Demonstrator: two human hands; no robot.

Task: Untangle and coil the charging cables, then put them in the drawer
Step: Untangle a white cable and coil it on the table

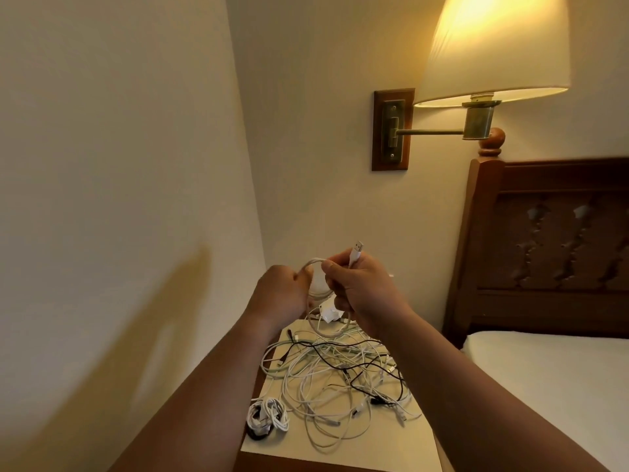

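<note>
Both my hands are raised above the nightstand (391,444) with a white charging cable (318,291) looped between them. My left hand (282,294) grips the loops on their left side. My right hand (360,291) grips the right side, and the cable's USB plug (356,249) sticks up out of its fingers. One loop hangs below the hands. On the nightstand top lies a tangle of white, pale green and black cables (340,376). A coiled bundle of white and black cable (267,419) sits at its front left corner. No drawer is in view.
A white charger block (329,314) lies at the back of the nightstand, behind the hanging loop. The wall stands close on the left. A lit wall lamp (493,52) hangs above right. A wooden headboard (544,253) and white mattress (551,386) are to the right.
</note>
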